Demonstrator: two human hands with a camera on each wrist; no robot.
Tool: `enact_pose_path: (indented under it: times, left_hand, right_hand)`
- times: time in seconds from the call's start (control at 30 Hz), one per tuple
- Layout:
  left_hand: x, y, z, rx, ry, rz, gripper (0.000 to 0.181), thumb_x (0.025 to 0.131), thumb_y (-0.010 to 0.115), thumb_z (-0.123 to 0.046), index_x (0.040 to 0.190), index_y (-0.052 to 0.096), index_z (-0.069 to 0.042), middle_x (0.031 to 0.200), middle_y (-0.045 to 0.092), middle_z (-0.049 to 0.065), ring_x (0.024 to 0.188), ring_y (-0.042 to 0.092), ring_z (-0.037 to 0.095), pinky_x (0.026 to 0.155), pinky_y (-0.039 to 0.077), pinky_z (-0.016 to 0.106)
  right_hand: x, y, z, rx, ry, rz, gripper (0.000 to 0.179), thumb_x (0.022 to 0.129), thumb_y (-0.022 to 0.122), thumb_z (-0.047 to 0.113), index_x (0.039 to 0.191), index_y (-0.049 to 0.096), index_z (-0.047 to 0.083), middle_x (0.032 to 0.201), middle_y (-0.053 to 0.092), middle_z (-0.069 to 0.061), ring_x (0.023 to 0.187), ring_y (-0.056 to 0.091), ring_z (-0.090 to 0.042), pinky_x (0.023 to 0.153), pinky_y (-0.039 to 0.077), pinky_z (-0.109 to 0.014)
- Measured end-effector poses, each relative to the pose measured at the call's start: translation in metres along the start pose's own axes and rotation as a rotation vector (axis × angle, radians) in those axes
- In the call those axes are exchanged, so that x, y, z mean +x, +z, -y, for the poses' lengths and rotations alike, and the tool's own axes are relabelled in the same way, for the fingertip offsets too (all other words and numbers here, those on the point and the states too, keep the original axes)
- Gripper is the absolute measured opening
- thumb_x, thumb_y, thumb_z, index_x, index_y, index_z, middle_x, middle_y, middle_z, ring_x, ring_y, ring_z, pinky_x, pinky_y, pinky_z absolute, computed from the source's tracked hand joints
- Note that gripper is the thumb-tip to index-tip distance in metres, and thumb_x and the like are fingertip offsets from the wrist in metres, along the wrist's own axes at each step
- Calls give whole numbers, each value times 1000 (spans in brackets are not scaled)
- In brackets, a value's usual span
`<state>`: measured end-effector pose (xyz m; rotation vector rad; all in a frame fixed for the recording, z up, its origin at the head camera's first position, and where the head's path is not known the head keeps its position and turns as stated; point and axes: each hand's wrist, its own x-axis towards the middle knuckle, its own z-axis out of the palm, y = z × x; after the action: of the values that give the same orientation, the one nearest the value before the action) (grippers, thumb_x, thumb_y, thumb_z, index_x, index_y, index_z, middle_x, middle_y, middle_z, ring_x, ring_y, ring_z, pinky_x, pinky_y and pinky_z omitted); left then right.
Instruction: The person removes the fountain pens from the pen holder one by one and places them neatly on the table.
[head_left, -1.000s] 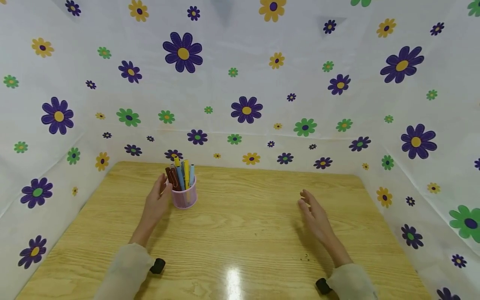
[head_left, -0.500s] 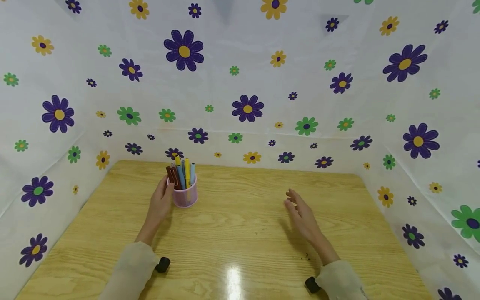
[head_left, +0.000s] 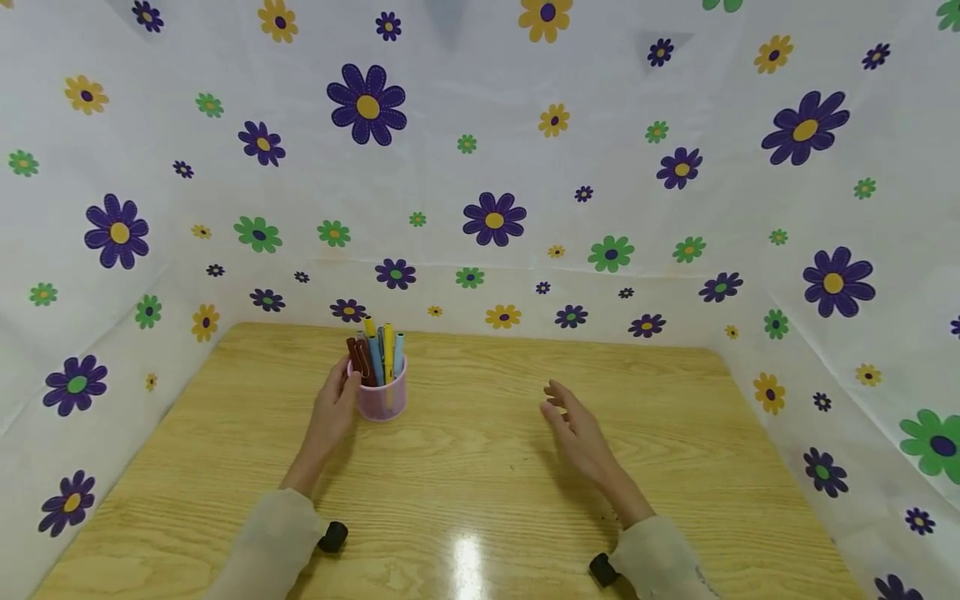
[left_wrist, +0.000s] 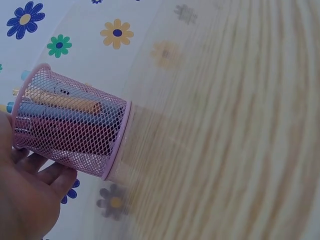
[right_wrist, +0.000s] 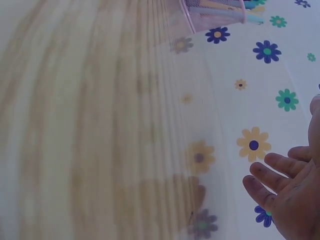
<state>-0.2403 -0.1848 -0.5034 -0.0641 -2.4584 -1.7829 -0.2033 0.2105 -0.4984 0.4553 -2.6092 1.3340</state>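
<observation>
The cup [head_left: 382,402] is standing upright against the relaxed left hand [head_left: 332,412]; the loose-fingered right hand [head_left: 580,436] is hovering well to its right.

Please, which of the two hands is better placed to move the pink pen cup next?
Probably the left: the left hand touches the side of the pink cup. The right hand holds nothing and is apart from the cup, with tabletop between them.

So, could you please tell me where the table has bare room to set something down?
Bare tabletop lies between the pink pen cup and right grip, and between that grip and the right-hand flowered sheet. It is crowded at the cup's left side, where the left grip holds it.
</observation>
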Motion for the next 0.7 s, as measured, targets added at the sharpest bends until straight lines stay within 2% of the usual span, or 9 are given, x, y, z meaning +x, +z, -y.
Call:
enact_pose_path:
  times: [0.17, 0.47, 0.7]
  left_hand:
    - [-3, 5, -2, 4, 3, 8, 62, 114, 34, -36, 165, 17, -5, 168, 20, 22, 154, 22, 39, 125, 22, 52]
    - [-8, 13, -5, -35, 57, 63, 59, 114, 35, -28, 164, 19, -1, 167, 21, 24, 153, 22, 40, 126, 21, 50]
    - [-15, 19, -5, -51, 102, 90, 56, 114, 36, -23, 162, 21, 4, 166, 22, 26, 154, 21, 42, 126, 19, 53]
  right_hand:
    - [2, 6, 3, 17, 0, 19, 53, 112, 46, 26, 154, 38, -6, 147, 53, -26, 131, 54, -42, 103, 48, -62]
    - [3, 11, 10, 25, -3, 33, 53, 112, 47, 27, 154, 40, -5, 146, 55, -23, 129, 55, -39, 103, 48, -61]
    - [5, 18, 20, 46, -17, 63, 53, 112, 47, 27, 154, 40, -4, 143, 57, -21, 127, 57, -38, 102, 49, -59]
